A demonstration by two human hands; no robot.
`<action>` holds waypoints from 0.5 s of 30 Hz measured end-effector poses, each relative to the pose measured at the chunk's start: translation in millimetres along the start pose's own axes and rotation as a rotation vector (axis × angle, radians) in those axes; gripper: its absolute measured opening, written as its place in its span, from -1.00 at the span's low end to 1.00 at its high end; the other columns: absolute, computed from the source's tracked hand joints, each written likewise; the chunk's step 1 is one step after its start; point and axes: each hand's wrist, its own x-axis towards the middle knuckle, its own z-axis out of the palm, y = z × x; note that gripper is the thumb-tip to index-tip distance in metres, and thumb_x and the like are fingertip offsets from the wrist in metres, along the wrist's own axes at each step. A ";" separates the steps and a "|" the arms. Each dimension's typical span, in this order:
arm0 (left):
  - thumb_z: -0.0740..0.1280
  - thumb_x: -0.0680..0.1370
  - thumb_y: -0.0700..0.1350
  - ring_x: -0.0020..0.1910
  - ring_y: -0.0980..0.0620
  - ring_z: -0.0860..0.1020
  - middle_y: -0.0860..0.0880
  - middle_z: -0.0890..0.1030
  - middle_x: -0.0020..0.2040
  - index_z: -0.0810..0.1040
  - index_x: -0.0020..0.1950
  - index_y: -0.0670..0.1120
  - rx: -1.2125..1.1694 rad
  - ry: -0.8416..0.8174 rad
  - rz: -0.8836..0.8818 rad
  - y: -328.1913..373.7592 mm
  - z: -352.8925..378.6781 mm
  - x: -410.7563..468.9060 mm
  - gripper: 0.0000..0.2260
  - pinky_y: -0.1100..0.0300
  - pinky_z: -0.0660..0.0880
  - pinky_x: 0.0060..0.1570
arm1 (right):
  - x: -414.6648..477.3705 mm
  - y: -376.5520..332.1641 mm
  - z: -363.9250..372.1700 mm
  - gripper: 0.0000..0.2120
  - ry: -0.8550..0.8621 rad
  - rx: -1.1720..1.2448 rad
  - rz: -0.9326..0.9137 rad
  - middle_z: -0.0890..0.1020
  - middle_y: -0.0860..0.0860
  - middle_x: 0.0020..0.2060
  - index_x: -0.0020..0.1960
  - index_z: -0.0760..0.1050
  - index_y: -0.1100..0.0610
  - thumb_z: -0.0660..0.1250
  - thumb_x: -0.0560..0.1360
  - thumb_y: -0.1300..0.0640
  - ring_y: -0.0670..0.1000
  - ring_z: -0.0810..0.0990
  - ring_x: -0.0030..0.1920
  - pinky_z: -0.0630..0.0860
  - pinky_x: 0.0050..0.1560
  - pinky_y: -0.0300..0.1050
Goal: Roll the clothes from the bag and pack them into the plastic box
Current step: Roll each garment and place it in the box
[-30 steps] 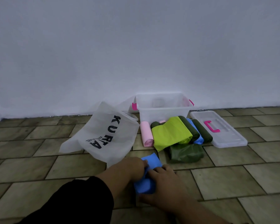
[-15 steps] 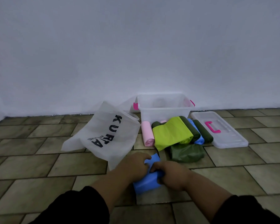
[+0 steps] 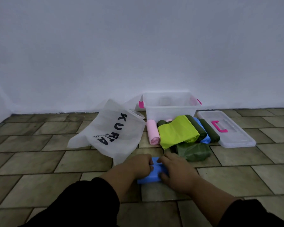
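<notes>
View from a camera worn on the head, looking down at a tiled floor (image 3: 44, 163) that meets a pale wall (image 3: 138, 46). At the six o'clock edge, two forearms in dark sleeves reach forward. The left hand (image 3: 138, 166) and right hand (image 3: 176, 172) sit side by side on a blue cloth (image 3: 152, 176) lying on the floor. The fingers of both hands are curled over it and grip it, as if tightening a roll.

At ten o'clock from the hands lies a white bag (image 3: 111, 133) with dark lettering, slumped and flat; whether anything remains inside cannot be told. At twelve o'clock, against the wall, stands the clear plastic box (image 3: 170, 110) with pink latches. Its lid (image 3: 236, 136) lies on the floor at two o'clock.

Between the hands and the box is a row of clothes: a pink roll (image 3: 152, 132), a lime-green piece (image 3: 175, 132) partly unrolled, dark green rolls (image 3: 210, 131) and a blue roll (image 3: 204, 136). A dark green garment (image 3: 193, 151) lies bunched just in front of them.

Judging by this, rolling is well along but not finished. Packing has apparently not begun, since the box looks empty through its walls.
</notes>
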 end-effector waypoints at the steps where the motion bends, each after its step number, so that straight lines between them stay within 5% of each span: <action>1: 0.19 0.60 -0.02 0.19 -0.08 0.49 -0.11 0.53 0.25 0.49 0.23 -0.05 0.016 -0.009 -0.006 0.2 -1.8 1.1 -0.75 0.09 0.41 0.18 | -2.7 -0.3 0.7 -0.54 -0.010 -0.029 -0.037 0.49 -0.04 0.09 0.24 0.38 -0.03 0.19 0.39 -0.17 0.01 0.48 0.09 0.39 0.08 -0.09; 4: 0.14 0.60 0.07 0.15 -0.09 0.50 -0.11 0.51 0.21 0.52 0.24 -0.02 0.125 0.057 -0.069 2.0 -4.7 -0.9 -0.69 -0.02 0.45 0.18 | -3.8 -3.2 -2.3 -0.58 -0.056 -0.111 -0.058 0.52 -0.03 0.09 0.23 0.38 -0.05 0.20 0.40 -0.13 0.06 0.52 0.06 0.42 0.07 -0.05; 6: 0.17 0.58 0.12 0.12 -0.10 0.49 -0.11 0.44 0.17 0.49 0.24 -0.03 0.152 0.259 -0.157 3.9 -3.1 -6.1 -0.66 -0.04 0.47 0.14 | 3.0 -6.9 -4.4 -0.64 -0.063 -0.100 0.010 0.57 0.01 0.07 0.18 0.42 -0.01 0.22 0.42 -0.09 0.10 0.55 0.04 0.44 0.01 -0.05; 9: 0.25 0.55 0.06 0.14 -0.13 0.50 -0.12 0.35 0.23 0.36 0.33 -0.04 -0.203 0.404 -0.278 14.3 3.3 -15.1 -0.62 0.00 0.47 0.15 | 16.7 -10.6 -9.3 -0.74 -0.147 0.022 0.230 0.62 0.12 0.03 0.07 0.48 0.11 0.24 0.46 -0.01 0.15 0.58 0.06 0.46 -0.05 -0.08; 15: 0.32 0.54 -0.08 0.24 -0.21 0.46 -0.21 0.32 0.38 0.18 0.49 -0.06 -0.817 0.237 -0.540 44.2 15.6 -8.0 -0.44 -0.03 0.53 0.14 | 20.8 -13.5 -15.4 -0.76 -0.302 0.285 0.488 0.61 0.19 0.08 0.03 0.54 0.21 0.26 0.51 0.05 0.15 0.57 0.10 0.46 -0.03 -0.12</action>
